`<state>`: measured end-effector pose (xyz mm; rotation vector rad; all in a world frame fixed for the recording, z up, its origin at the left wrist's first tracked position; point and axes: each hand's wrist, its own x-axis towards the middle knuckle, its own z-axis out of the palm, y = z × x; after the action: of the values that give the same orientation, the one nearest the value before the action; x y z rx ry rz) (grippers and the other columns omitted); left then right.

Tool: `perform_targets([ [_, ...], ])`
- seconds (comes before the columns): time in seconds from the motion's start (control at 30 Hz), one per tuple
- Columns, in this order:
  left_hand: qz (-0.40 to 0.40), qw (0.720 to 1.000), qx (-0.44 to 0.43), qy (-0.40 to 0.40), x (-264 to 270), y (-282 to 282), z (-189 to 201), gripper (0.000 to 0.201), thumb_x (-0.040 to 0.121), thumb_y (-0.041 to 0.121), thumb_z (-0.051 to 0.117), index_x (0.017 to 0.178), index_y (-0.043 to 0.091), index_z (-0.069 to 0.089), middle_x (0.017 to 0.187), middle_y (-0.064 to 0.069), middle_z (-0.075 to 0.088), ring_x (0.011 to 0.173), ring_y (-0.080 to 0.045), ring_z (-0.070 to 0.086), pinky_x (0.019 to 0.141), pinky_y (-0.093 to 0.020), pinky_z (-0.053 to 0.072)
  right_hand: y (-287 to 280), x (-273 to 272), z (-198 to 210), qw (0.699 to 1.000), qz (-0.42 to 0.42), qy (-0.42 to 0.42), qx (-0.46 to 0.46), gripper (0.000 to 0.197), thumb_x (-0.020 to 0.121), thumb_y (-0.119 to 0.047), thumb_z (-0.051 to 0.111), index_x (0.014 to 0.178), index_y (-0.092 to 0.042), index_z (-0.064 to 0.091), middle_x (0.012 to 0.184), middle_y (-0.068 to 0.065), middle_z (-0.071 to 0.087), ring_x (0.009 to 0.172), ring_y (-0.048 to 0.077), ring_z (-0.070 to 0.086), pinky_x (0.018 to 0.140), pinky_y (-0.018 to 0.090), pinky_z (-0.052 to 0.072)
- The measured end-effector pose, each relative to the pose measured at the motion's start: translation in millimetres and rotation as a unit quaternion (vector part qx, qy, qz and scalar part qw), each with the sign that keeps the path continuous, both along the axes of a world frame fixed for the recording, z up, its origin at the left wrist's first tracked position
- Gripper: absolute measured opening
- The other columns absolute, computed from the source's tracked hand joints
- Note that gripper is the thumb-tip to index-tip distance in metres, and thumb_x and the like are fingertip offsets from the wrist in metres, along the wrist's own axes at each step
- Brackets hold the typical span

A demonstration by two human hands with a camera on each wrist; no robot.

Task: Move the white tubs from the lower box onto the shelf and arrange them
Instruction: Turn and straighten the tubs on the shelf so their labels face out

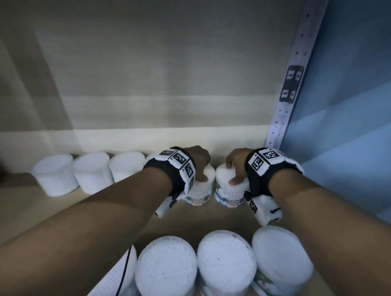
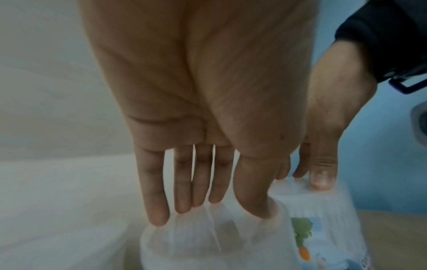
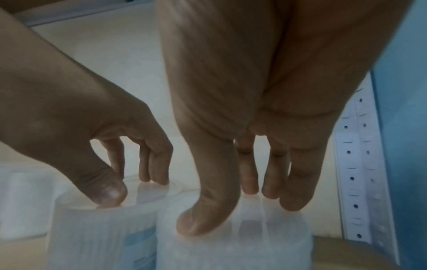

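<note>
Head view: left hand [image 1: 199, 163] grips left tub [image 1: 199, 189] from above, right hand [image 1: 236, 165] grips right tub [image 1: 229, 193], side by side near shelf [image 1: 222, 219] back edge.

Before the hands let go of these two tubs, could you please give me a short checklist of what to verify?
1. Left hand grips the left tub from above: ok.
2. Right hand grips the right tub from above: ok.
3. Both tubs upright: ok.
4. Both tub bases resting on the shelf: cannot tell, blurred.
5. The two tubs line up with the back row: ok, they continue it to the right.
6. Right tub stands apart from the post: ok.
</note>
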<state>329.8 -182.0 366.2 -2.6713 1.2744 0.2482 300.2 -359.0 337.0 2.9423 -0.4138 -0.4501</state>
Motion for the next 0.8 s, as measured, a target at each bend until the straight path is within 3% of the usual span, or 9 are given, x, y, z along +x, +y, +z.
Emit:
perform_targets([
  [0.1,-0.008,0.999,0.043,-0.015,6.7,-11.0,-9.6,0.052,0.058,0.057,0.073,0.092,0.018,0.064,0.094,-0.006,0.067,0.086,-0.03,0.066,0.077,-0.044,0.058,0.6,-7.6,-11.3,0.999,-0.021,0.026,0.019,0.075,0.022,-0.075,0.07,0.084,-0.046,0.038,0.111,-0.01,0.06,0.09,0.018,0.063,0.084,0.034,0.055],
  [0.13,-0.013,0.998,0.066,-0.004,12.6,-17.3,-19.2,0.056,0.054,0.058,0.074,0.092,0.019,0.065,0.093,-0.005,0.068,0.084,-0.03,0.067,0.075,-0.044,0.058,-0.4,-11.2,-12.6,0.999,-0.027,0.031,0.012,0.077,0.021,-0.075,0.07,0.085,-0.045,0.039,0.111,-0.009,0.06,0.091,0.02,0.063,0.084,0.035,0.055],
  [0.2,-0.023,0.993,0.116,0.011,15.8,-27.6,-35.1,0.071,0.056,0.056,0.076,0.106,0.008,0.063,0.106,-0.013,0.067,0.091,-0.036,0.065,0.078,-0.046,0.057,0.7,-21.2,-12.4,0.999,-0.015,0.028,0.001,0.086,0.018,-0.075,0.07,0.094,-0.043,0.047,0.113,-0.007,0.06,0.093,0.022,0.064,0.085,0.037,0.055],
  [0.27,-0.026,0.99,0.14,0.01,1.3,-27.5,-37.0,0.073,0.056,0.053,0.078,0.102,0.0,0.058,0.105,-0.018,0.065,0.088,-0.037,0.065,0.076,-0.048,0.057,9.7,-39.0,-3.8,0.999,-0.011,0.032,-0.004,0.087,0.018,-0.074,0.072,0.095,-0.04,0.05,0.114,-0.006,0.062,0.092,0.021,0.064,0.086,0.037,0.055],
  [0.37,-0.05,0.993,0.108,-0.016,-17.1,-21.0,-36.2,0.058,0.05,0.049,0.082,0.074,0.015,0.042,0.091,-0.013,0.066,0.07,-0.029,0.062,0.069,-0.043,0.059,37.0,-76.6,22.7,0.999,-0.003,0.044,0.004,0.072,0.038,-0.06,0.082,0.098,-0.032,0.054,0.115,-0.003,0.063,0.095,0.022,0.065,0.087,0.03,0.053],
  [0.47,-0.062,0.991,0.113,-0.034,-43.6,-5.1,-22.6,0.053,0.052,0.047,0.083,0.078,0.024,0.043,0.091,-0.006,0.063,0.069,-0.024,0.055,0.071,-0.035,0.056,48.1,-98.7,32.6,0.999,0.007,0.031,0.009,0.062,0.052,-0.05,0.083,0.103,-0.028,0.054,0.112,-0.001,0.063,0.095,0.024,0.064,0.086,0.032,0.053],
  [0.6,-0.071,0.99,0.109,-0.049,-68.0,6.3,-14.7,0.05,0.053,0.05,0.082,0.076,0.027,0.044,0.085,-0.002,0.06,0.08,-0.024,0.062,0.074,-0.033,0.055,52.2,-118.4,32.3,0.999,0.006,0.02,0.037,0.057,0.061,-0.041,0.082,0.106,-0.025,0.051,0.109,0.003,0.063,0.096,0.028,0.063,0.087,0.039,0.053],
  [0.7,-0.076,0.991,0.103,-0.028,-79.8,10.5,-7.0,0.045,0.058,0.049,0.081,0.067,0.023,0.045,0.067,0.005,0.047,0.071,-0.022,0.057,0.071,-0.031,0.054,57.1,-131.1,32.7,0.998,0.005,0.018,0.056,0.056,0.067,-0.035,0.081,0.112,-0.022,0.05,0.116,0.005,0.061,0.101,0.028,0.062,0.087,0.039,0.052],
  [0.8,-0.08,0.994,0.078,-0.015,-89.2,15.7,-4.3,0.04,0.057,0.048,0.081,0.065,0.025,0.049,0.064,0.008,0.048,0.068,-0.02,0.06,0.066,-0.03,0.055,57.8,-137.1,32.4,0.998,-0.004,0.031,0.056,0.057,0.069,-0.036,0.08,0.114,-0.023,0.047,0.119,0.005,0.06,0.103,0.028,0.061,0.09,0.04,0.051],
])
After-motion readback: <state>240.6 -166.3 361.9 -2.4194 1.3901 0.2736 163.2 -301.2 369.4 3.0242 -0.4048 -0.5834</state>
